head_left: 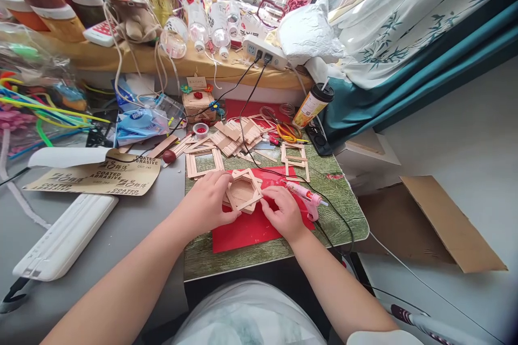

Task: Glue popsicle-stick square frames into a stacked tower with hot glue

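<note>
Between my two hands is a small hexagonal box made of wooden craft sticks point(244, 193), its open side facing up, above a red sheet point(243, 234). My left hand point(211, 199) grips its left side, thumb at the lower edge and fingers at the back. At the right corner, the fingers of my right hand point(282, 210) pinch the rim; whether a separate stick is in that pinch I cannot tell. A pink glue gun point(306, 197) lies just beyond my right hand. Stick frames point(203, 161) and a heap of loose craft sticks point(238, 137) lie behind the box.
Orange-handled scissors point(288, 132) and a yellow drink cup point(313, 105) stand at the back right. Black cords point(259, 164) cross the work area. Sandpaper point(121, 175) and a long white device point(67, 237) lie to the left. A stick-built box point(199, 105) sits at the back.
</note>
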Available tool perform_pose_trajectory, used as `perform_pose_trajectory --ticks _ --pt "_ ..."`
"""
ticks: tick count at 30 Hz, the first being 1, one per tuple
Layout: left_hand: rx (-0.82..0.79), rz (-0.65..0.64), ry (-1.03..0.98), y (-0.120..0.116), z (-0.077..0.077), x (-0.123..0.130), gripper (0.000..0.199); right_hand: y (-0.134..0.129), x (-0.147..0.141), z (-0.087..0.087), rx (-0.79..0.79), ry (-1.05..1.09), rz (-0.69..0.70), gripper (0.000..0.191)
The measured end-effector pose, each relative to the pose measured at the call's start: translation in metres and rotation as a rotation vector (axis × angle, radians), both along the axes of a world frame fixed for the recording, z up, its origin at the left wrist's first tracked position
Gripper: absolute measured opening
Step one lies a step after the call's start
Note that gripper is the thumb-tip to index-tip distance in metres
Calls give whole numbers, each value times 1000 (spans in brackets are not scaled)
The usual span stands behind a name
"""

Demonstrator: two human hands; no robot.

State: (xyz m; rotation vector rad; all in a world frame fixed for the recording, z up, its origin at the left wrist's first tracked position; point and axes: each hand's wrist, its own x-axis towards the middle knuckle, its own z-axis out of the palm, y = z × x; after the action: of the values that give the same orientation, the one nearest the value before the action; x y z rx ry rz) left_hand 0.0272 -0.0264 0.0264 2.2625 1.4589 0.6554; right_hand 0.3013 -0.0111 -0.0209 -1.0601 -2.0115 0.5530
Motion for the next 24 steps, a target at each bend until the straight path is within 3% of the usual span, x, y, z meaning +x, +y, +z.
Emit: perform_pose_trajectory --ticks 24 --pt "19 -41 105 2 0 -3 61 2 0 -4 -100 102 30 28"
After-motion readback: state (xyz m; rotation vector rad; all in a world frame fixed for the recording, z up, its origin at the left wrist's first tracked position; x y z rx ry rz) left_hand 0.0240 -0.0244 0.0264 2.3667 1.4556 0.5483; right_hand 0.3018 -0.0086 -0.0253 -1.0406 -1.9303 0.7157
